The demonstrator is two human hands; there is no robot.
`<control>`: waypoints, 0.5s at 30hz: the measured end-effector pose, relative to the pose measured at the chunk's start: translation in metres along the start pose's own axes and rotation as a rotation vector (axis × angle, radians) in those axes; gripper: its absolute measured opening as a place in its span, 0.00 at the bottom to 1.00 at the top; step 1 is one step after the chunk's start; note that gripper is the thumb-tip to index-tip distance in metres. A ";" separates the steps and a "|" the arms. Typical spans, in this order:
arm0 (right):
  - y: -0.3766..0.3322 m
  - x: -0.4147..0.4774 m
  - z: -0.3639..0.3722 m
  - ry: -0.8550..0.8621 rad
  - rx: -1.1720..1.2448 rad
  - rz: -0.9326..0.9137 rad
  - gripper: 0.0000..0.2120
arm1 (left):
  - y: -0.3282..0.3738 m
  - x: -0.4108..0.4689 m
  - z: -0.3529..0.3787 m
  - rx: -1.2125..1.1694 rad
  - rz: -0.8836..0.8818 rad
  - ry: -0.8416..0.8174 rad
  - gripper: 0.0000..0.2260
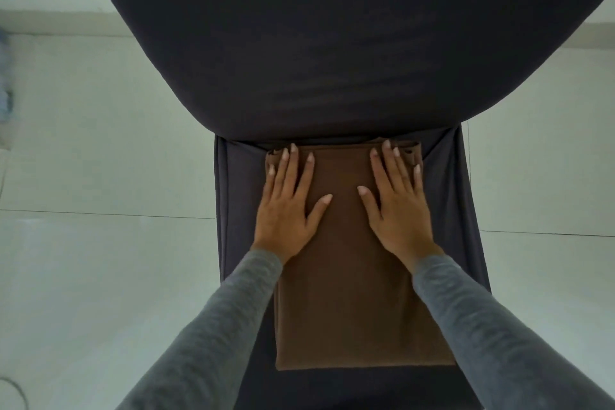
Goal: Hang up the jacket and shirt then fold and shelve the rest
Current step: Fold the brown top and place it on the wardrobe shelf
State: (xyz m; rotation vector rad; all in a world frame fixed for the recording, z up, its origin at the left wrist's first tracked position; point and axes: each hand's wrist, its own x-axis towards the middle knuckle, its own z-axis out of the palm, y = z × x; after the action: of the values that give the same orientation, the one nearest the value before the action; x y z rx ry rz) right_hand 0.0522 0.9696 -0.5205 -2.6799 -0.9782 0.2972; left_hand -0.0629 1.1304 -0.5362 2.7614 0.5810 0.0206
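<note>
A brown garment (346, 276) lies folded into a long rectangle on the seat of a chair in a dark grey cover (233, 210). My left hand (288, 206) lies flat on the garment's far left part, fingers straight and spread, tips near its far edge. On the far right part my right hand (397, 206) presses flat in the same way. Both arms wear grey sleeves. The garment's near edge sits close to the front of the seat.
The chair's covered backrest (332, 43) fills the top of the view right behind the garment. Pale tiled floor (100, 176) lies on both sides of the chair. A blurred bluish object (5, 103) is at the far left edge.
</note>
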 end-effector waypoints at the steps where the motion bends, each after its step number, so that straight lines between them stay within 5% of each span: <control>1: 0.007 -0.001 0.001 -0.013 -0.031 0.039 0.31 | -0.007 0.001 -0.001 0.046 -0.009 -0.012 0.31; 6: 0.019 -0.006 -0.009 0.022 -0.011 0.264 0.31 | -0.020 -0.003 -0.017 -0.016 -0.339 0.044 0.30; 10: -0.004 -0.032 -0.025 0.226 0.230 0.394 0.20 | 0.012 -0.040 -0.036 -0.197 -0.362 0.181 0.20; 12: -0.014 -0.052 -0.027 0.218 0.230 0.534 0.12 | 0.029 -0.065 -0.041 -0.376 -0.484 0.152 0.13; 15: -0.019 -0.080 -0.022 0.142 0.351 0.754 0.08 | 0.040 -0.097 -0.038 -0.537 -0.680 0.055 0.15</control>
State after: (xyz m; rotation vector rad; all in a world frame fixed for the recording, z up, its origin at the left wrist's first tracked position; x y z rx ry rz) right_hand -0.0132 0.9276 -0.4857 -2.5685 0.1547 0.3700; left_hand -0.1392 1.0689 -0.4826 1.9496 1.2820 0.0831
